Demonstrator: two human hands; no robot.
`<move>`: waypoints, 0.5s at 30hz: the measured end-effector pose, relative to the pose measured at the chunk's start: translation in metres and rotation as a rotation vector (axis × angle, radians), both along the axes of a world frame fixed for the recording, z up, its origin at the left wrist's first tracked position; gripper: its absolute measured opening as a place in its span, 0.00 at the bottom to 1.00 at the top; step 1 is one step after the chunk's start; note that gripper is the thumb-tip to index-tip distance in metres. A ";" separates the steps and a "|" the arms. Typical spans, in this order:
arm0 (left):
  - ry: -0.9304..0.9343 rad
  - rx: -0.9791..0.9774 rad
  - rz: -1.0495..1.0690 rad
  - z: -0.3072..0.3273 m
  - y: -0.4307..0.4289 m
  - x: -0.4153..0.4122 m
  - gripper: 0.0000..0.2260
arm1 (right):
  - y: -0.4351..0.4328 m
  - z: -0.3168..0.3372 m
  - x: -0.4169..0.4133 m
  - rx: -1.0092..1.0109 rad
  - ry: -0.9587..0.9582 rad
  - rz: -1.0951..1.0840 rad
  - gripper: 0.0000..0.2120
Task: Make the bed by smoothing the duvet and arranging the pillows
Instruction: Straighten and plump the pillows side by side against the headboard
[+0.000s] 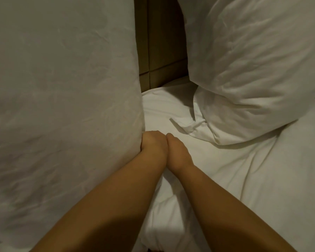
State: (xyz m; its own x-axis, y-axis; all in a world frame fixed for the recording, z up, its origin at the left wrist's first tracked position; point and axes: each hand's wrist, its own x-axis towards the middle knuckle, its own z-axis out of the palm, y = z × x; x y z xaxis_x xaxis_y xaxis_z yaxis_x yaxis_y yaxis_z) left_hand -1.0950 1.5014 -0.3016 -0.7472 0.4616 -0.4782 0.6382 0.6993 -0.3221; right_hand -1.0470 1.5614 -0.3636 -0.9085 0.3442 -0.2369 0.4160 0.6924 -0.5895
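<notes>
A large white pillow (62, 106) stands upright and fills the left half of the view. My left hand (153, 148) is pressed against its lower right edge, with the fingers curled out of sight into the fabric. My right hand (178, 155) lies tight against my left hand, knuckles forward, and its fingers are hidden. A second white pillow (253, 60) leans at the upper right, with a loose corner of its case trailing onto the bed. Wrinkled white duvet (244, 179) covers the bed below and to the right.
A brown wooden headboard (160, 42) shows in the gap between the two pillows. A strip of white bedding (164, 110) runs between the pillows towards the headboard.
</notes>
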 end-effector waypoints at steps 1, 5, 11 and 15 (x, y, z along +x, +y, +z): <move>-0.003 0.033 -0.028 -0.001 0.005 0.002 0.12 | 0.001 0.000 0.004 -0.004 -0.015 -0.022 0.07; 0.045 0.119 -0.204 -0.003 0.021 0.013 0.12 | 0.006 0.000 0.025 -0.065 -0.094 -0.096 0.09; 0.001 0.170 -0.306 -0.022 0.024 0.018 0.11 | 0.030 0.016 0.046 -0.007 -0.007 -0.224 0.08; -0.109 0.058 -0.438 -0.027 0.024 0.008 0.12 | 0.058 0.027 0.024 0.185 0.001 -0.142 0.09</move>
State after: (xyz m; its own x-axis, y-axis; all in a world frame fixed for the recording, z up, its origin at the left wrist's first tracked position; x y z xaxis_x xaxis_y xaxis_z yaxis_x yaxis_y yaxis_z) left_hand -1.0866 1.5257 -0.3290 -0.4221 0.7515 -0.5070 0.9059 0.3706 -0.2049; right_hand -1.0228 1.6194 -0.3363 -0.8479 0.5063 -0.1569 0.5166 0.7230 -0.4586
